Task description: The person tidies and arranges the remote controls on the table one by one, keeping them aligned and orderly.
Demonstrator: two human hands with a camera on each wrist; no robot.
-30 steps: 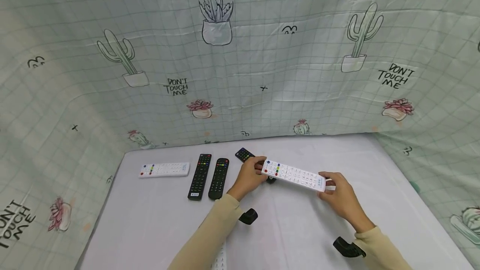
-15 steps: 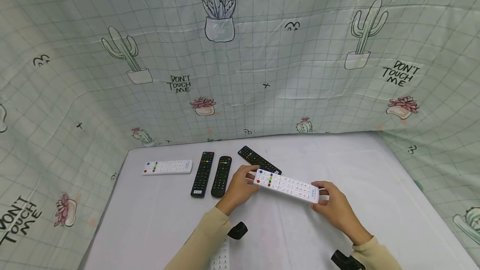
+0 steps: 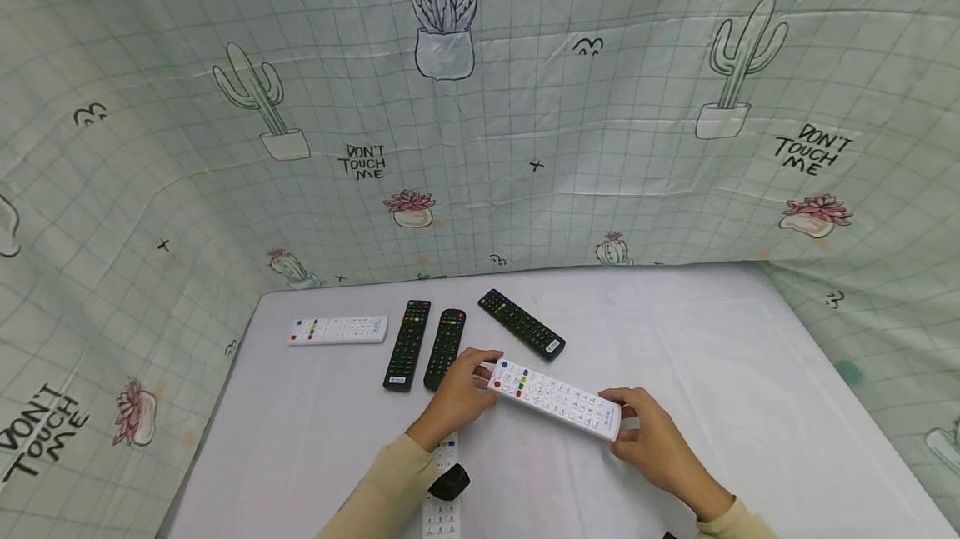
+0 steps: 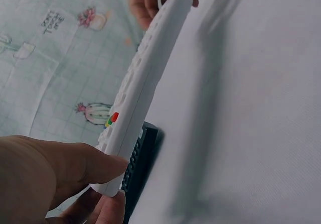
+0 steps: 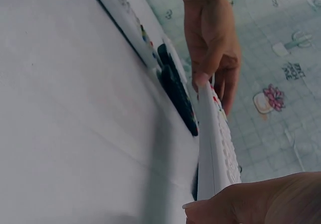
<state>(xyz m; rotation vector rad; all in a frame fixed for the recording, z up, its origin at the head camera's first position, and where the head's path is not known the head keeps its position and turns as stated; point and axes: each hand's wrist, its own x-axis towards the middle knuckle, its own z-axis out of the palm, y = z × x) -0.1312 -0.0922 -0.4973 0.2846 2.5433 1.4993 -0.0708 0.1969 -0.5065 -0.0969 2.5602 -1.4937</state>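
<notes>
A white remote control (image 3: 555, 399) with coloured buttons is held between both hands above the white table, its button face up and its right end nearer the person. My left hand (image 3: 454, 393) pinches the left end, thumb on the near side. At the opposite end my right hand (image 3: 651, 439) grips it between thumb and fingers. In the left wrist view the white remote (image 4: 145, 78) shows edge-on, with its shadow on the cloth beneath. The right wrist view shows the left hand (image 5: 213, 38) at the far end of the remote.
A black remote (image 3: 521, 324) lies slanted behind the held one. Two more black remotes, one squarer (image 3: 407, 346) and one rounded (image 3: 446, 347), lie left of it. A white remote (image 3: 337, 330) lies at the far left; another (image 3: 442, 514) is partly under the left forearm. Patterned cloth (image 3: 480, 106) walls the table.
Both hands have carried the white remote toward the person and slightly left. The slanted black remote, partly covered earlier, now shows whole. The head view has shifted a little.
</notes>
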